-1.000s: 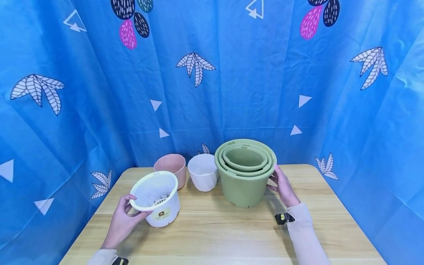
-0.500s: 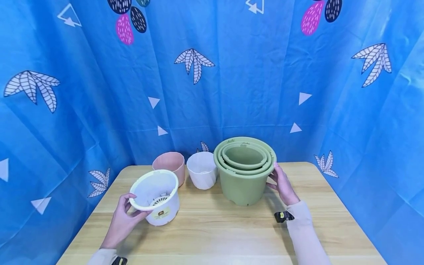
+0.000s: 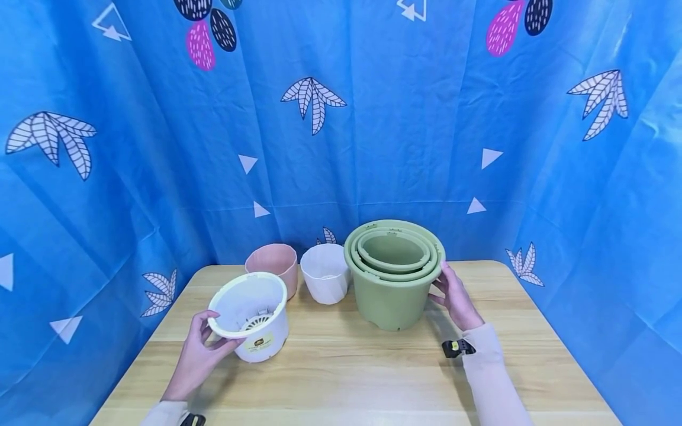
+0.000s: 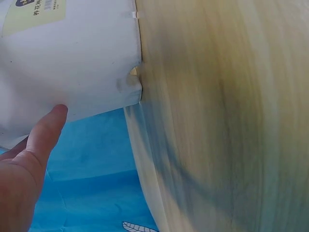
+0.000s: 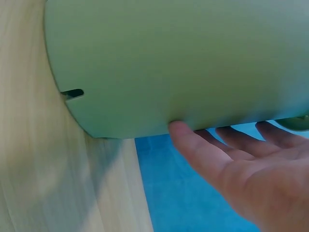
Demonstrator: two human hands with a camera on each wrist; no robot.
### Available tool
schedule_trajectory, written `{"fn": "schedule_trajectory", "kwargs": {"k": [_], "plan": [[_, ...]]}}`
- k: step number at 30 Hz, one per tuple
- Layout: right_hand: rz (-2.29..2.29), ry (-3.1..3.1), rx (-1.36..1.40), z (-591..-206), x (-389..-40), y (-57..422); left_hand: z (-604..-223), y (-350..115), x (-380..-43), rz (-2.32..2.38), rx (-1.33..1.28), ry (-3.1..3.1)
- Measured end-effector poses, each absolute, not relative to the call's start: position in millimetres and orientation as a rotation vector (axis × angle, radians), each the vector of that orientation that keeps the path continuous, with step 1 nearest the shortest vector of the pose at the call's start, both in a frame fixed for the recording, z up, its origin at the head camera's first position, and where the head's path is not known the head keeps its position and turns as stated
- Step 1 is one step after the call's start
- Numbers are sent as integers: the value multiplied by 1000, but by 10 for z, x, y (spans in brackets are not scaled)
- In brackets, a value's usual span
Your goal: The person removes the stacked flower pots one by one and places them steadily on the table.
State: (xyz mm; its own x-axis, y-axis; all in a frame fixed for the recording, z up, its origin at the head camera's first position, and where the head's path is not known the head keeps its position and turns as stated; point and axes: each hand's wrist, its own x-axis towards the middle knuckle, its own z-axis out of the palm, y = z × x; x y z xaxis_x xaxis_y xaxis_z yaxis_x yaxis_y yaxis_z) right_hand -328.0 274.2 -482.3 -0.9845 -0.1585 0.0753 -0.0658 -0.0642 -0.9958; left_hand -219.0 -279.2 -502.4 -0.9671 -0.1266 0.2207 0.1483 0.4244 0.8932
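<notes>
My left hand (image 3: 193, 361) is at the near left side of a white plastic flowerpot (image 3: 272, 340) with a yellowish label and a slotted bottom. Its thumb and fingers are spread along the outer wall and rim. In the left wrist view the thumb (image 4: 47, 133) lies straight against the pot's wall. On the right, my right hand (image 3: 459, 302) touches the side of a large green flowerpot (image 3: 391, 305). Two smaller green pots (image 3: 394, 251) are nested inside it. The right wrist view shows extended fingers (image 5: 195, 145) against the green wall.
A pink fluted pot (image 3: 285, 272) stands behind the white flowerpot, partly hidden by it. Beside it is a small white fluted pot (image 3: 326, 284), close to the green stack. The wooden table (image 3: 341, 384) has a blue patterned curtain (image 3: 405, 130) around it.
The head view has shifted slightly, so everything sits a little higher in it. Both hands stay where they were on the pots.
</notes>
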Motion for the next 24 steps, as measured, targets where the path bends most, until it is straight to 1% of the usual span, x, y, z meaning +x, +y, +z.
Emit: {"fn": "schedule_trajectory", "kwargs": {"k": [11, 24], "plan": [[-2226, 1971, -428, -4800, -3242, 2780, -5018, -2776, -2188, -1575, -13, -2423], [-2267, 1951, -289, -4757, -3235, 2740, -5011, -2787, -2193, -1579, -8, -2432]]}}
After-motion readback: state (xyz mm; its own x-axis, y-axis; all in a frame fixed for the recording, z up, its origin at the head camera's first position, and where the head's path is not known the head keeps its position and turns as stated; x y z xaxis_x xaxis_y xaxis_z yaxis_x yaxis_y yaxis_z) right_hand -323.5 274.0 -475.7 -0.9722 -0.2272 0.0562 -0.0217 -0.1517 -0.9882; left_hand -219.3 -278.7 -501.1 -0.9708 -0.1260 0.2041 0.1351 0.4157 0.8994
